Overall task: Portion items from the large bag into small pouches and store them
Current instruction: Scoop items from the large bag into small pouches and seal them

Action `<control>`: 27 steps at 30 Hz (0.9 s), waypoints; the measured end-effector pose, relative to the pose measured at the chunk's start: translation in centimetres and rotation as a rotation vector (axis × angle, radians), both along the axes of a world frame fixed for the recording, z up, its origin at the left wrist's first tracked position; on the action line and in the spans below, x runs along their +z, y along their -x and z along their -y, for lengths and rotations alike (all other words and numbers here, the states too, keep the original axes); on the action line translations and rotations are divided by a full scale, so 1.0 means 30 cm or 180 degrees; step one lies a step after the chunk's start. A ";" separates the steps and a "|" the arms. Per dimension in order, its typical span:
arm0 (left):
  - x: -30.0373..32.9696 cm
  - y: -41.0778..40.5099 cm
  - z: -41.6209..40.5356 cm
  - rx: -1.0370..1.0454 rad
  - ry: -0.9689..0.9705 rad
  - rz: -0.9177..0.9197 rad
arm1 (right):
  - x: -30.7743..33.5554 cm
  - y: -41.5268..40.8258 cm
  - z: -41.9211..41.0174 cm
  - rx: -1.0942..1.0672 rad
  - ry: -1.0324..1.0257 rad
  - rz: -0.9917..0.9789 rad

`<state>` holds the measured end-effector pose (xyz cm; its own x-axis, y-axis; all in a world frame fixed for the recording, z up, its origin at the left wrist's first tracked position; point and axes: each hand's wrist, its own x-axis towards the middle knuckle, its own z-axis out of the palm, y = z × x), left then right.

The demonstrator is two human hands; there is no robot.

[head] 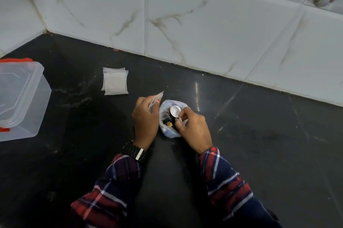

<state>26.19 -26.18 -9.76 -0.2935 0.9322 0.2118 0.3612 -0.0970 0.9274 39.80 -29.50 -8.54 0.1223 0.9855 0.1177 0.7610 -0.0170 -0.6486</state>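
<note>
A large clear plastic bag (168, 131) stands open on the black counter, with dark and yellowish small items inside. My right hand (193, 127) pinches a white spoon (175, 111) whose bowl sits over the bag's mouth. My left hand (145, 122) is just left of the bag and holds a small clear pouch (156, 99) upright, its top corner sticking up above the fingers. A stack of small clear pouches (115, 81) lies flat on the counter behind and to the left.
A clear plastic storage box (22, 101) with red latches stands at the left edge. The black counter (259, 144) meets a white marble-tiled wall (204, 23) at the back and in the left corner.
</note>
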 end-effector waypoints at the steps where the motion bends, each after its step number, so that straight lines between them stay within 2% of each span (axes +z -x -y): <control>1: 0.000 0.006 -0.003 -0.0013 -0.0059 -0.0028 | -0.004 -0.001 0.000 0.0028 0.0022 0.0135; 6: 0.032 0.030 0.000 -0.0052 -0.0276 0.0221 | 0.009 -0.013 -0.016 0.0099 -0.0155 0.0207; 10: 0.065 0.041 -0.001 -0.0193 -0.0470 0.0354 | 0.062 -0.009 -0.046 0.0092 -0.0318 -0.0761; 14: 0.084 0.046 0.002 -0.0597 -0.0499 0.0456 | 0.127 0.015 -0.073 0.0393 -0.0199 -0.1493; 21: 0.082 0.056 0.003 -0.0897 -0.0384 0.0719 | 0.148 0.019 -0.089 0.0629 -0.0230 -0.2066; 27: 0.090 0.049 0.005 -0.0715 -0.0329 0.1114 | 0.136 0.010 -0.100 0.0200 -0.0288 -0.2507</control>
